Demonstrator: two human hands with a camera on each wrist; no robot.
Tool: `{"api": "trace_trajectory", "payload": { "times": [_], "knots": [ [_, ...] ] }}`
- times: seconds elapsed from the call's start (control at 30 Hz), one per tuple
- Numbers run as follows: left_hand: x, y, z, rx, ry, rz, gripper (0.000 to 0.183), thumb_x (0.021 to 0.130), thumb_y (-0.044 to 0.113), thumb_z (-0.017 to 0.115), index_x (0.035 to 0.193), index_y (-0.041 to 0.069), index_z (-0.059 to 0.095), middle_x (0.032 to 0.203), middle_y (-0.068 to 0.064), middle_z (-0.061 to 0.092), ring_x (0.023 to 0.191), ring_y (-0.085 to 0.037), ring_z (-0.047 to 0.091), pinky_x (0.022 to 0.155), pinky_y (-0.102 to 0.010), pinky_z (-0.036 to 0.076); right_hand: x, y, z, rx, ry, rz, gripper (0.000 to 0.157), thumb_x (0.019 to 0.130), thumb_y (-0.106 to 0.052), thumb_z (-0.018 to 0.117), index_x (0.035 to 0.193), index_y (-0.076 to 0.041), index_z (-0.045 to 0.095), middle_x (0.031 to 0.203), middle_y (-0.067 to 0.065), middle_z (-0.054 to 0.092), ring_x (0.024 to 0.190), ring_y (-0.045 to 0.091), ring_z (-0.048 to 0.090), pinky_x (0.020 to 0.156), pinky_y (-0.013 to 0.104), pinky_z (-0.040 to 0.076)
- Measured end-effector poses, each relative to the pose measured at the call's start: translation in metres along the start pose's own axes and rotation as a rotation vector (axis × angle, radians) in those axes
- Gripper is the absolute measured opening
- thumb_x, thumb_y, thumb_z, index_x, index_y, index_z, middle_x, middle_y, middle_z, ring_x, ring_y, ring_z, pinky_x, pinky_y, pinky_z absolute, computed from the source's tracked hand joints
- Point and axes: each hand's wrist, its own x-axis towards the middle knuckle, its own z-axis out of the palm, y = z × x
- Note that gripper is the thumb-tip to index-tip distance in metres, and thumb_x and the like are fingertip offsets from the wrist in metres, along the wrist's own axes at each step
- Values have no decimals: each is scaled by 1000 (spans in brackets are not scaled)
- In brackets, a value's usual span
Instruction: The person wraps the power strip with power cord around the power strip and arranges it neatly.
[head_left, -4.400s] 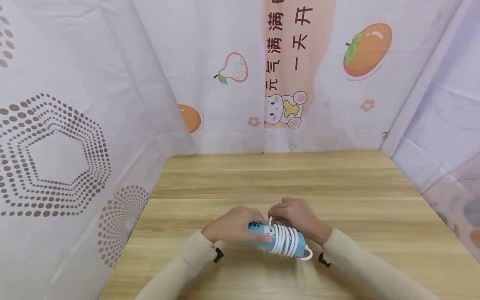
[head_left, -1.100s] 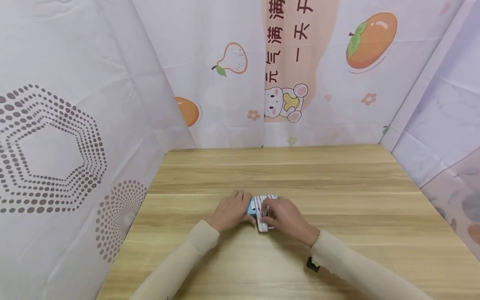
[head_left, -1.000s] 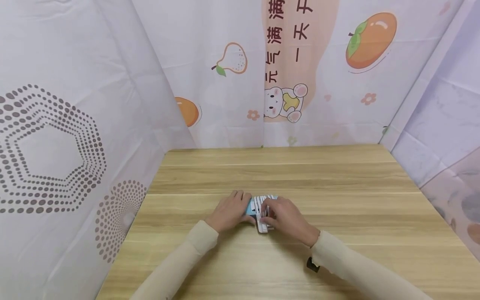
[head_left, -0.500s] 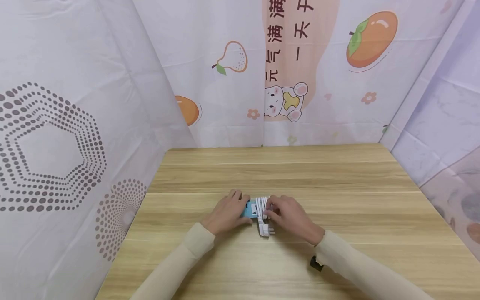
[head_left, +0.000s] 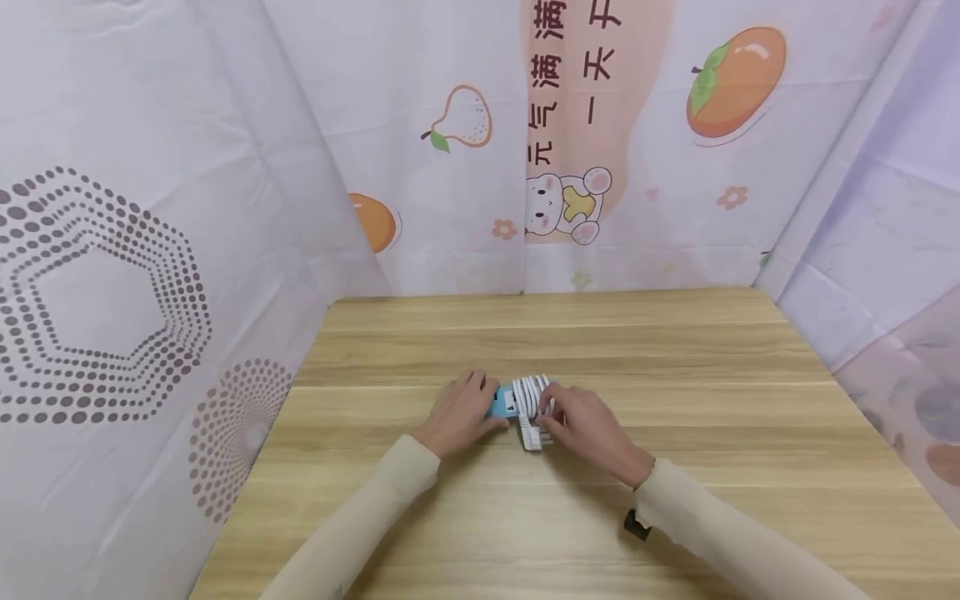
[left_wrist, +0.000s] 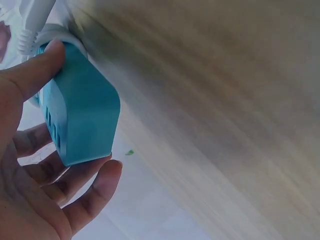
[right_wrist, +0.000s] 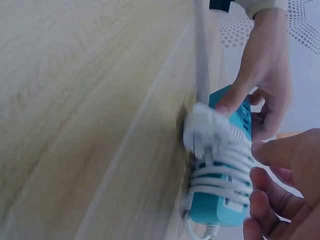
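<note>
A light-blue power strip point(head_left: 502, 403) with white sockets is held low over the wooden table in the head view. Its white cord point(head_left: 527, 393) wraps round the body in several turns, and the white plug point(head_left: 533, 438) hangs out on the near side, prongs pointing right. My left hand point(head_left: 459, 415) grips the strip's left end, thumb on one face and fingers behind, as the left wrist view shows. My right hand point(head_left: 592, 432) is at the coils, its thumb and fingers loosely bent with a gap between them; in the right wrist view the fingertips point(right_wrist: 257, 175) are right beside the wound cord.
The wooden tabletop point(head_left: 420, 342) stretches around both hands. White printed curtains point(head_left: 465, 200) stand along its back and both sides. A dark wrist-camera mount point(head_left: 637, 524) hangs beneath the right sleeve.
Earlier the strip was nearer to me, with the right hand pinching the cord's end. Since then it has moved away, and the plug has come to the near side. Lately the right fingers have drawn off the plug.
</note>
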Motion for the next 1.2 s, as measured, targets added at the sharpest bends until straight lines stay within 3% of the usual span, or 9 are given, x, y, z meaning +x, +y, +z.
{"api": "trace_trajectory", "payload": {
  "times": [0.2,0.5,0.7,0.93,1.2],
  "knots": [
    [3,-13,4,3,45,25,65,87,54,77,125,3,65,106,-11,61,95,-22,55,77,-35,52,1,0,0,11,14,-1,20,89,-17,82,96,-16,64,76,-8,60,68,9,52,60,28,45],
    [0,-17,-1,-64,2,10,69,88,51,77,137,6,60,126,-14,60,121,-29,54,97,-45,50,3,9,0,14,115,-36,19,89,-11,81,101,-11,67,99,6,67,97,27,61,81,42,50],
    [-3,-15,-1,-94,-18,-11,72,89,52,75,141,6,57,133,-17,58,127,-31,52,103,-48,47,4,15,-3,2,170,-74,25,89,-15,83,108,-9,67,106,11,64,101,28,57,83,45,48],
    [-6,-11,-1,-119,-56,-35,74,94,54,69,147,5,53,143,-21,51,133,-33,47,107,-50,44,2,19,-4,-10,157,-36,33,88,-19,84,114,-11,66,115,17,63,108,33,54,85,48,47],
    [-9,-11,-4,-136,-37,-27,72,95,52,70,146,4,53,143,-22,50,133,-34,47,107,-51,43,1,19,-4,-10,120,-13,36,89,-25,84,117,-13,66,120,16,60,112,34,52,87,51,47]
  ]
}}
